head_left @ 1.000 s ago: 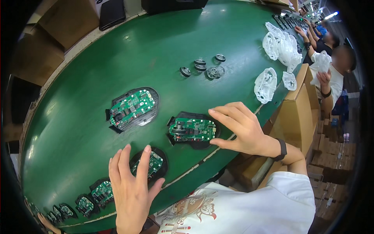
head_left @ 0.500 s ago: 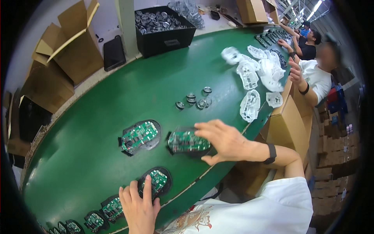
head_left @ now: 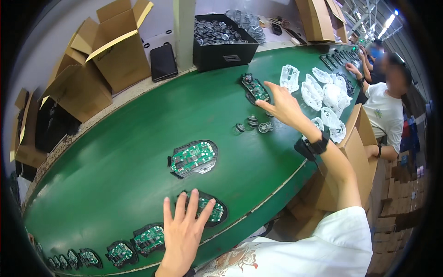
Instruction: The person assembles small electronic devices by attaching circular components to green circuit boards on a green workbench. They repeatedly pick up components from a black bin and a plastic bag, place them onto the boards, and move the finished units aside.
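My left hand (head_left: 182, 231) has its fingers spread flat over a black shell with a green circuit board (head_left: 213, 210), close to the bench's near edge; part of the board is hidden under the fingers. My right hand (head_left: 284, 105) is stretched across the bench with thumb and fingers apart. Its fingertips are beside another black shell with a green board (head_left: 254, 87); whether they touch it I cannot tell. Between the hands lies a third such board in its shell (head_left: 194, 158). Small round wheels (head_left: 252, 121) sit below my right hand.
White plastic shells (head_left: 334, 97) are heaped at the right, next to an open carton (head_left: 355, 143) and a co-worker (head_left: 387, 106). More boards (head_left: 121, 253) line the near left edge. A black bin of wheel parts (head_left: 224, 57) stands at the back; cartons (head_left: 117, 57) stand at the back left.
My right hand has moved away from me, and a board now lies beside it past the small wheels. My left hand's fingers have spread. The head view has shifted; the co-worker's raised hand has lowered.
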The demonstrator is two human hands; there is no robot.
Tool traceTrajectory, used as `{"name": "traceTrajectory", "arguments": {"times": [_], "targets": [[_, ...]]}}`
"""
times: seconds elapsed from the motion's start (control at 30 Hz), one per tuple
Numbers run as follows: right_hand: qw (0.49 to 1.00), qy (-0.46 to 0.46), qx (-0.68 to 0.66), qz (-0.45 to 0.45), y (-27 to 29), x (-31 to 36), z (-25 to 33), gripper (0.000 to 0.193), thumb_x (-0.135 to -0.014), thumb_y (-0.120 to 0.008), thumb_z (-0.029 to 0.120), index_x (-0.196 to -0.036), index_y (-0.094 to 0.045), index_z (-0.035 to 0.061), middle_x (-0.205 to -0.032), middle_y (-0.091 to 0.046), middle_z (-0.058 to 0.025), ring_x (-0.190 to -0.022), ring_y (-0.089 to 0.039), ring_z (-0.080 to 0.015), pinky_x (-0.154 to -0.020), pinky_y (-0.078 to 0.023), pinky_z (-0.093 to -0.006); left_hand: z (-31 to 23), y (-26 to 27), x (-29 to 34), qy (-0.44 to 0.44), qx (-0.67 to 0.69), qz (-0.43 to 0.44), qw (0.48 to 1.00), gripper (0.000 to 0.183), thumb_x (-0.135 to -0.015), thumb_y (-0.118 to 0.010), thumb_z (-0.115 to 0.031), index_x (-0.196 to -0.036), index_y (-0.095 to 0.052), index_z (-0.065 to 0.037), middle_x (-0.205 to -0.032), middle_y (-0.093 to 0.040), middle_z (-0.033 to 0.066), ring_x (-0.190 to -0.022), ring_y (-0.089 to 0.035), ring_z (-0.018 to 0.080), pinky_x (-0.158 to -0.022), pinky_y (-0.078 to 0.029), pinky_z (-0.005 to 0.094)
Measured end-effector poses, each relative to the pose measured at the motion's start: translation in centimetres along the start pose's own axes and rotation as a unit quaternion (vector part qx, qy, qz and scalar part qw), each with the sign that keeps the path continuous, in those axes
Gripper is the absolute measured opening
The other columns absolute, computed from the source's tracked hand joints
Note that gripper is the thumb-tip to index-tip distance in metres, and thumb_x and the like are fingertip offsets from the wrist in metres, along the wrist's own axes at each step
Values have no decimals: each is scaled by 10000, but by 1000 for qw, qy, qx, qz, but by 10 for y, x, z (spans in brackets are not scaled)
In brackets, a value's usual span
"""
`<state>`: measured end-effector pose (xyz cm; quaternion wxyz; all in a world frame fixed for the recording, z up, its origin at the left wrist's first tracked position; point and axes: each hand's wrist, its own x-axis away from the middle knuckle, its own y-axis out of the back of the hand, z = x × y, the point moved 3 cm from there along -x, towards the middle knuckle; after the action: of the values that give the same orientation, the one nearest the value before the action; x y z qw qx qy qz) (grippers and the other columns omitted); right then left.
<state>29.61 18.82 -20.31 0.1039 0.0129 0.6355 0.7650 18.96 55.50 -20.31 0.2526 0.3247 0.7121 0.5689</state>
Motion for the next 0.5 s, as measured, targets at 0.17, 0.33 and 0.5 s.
{"name": "traceTrajectory", "arguments": {"times": [0.17,0.33,0.5], "targets": [[998,-23,-30,56,5,41,1,612,-928,-612,515,-1295,-526,33,-1131,-546,-206,-1104,-555,-380,-902,-486,-478,6,7,14,92,53,-16,994,586,-766,-735,-87,-1315,-622,-261,-1479,-372,247,-1296,-410,474,-1061,-358,600],[992,-23,-73,96,-9,45,28,643,-935,-586,551,-1333,-500,54,-1185,-518,-214,-1059,-578,-392,-918,-482,-481,-4,1,12,73,112,35,990,724,-676,-860,-281,-1346,-585,-290,-1506,-336,231,-1282,-392,528,-1042,-386,581],[990,75,-59,105,-23,48,62,468,-922,-658,395,-1229,-525,68,-1116,-504,-180,-971,-601,-382,-820,-516,-481,1,-7,9,49,109,10,993,675,-692,-850,-263,-1318,-604,-307,-1501,-347,216,-1286,-390,525,-1038,-400,571]]}}
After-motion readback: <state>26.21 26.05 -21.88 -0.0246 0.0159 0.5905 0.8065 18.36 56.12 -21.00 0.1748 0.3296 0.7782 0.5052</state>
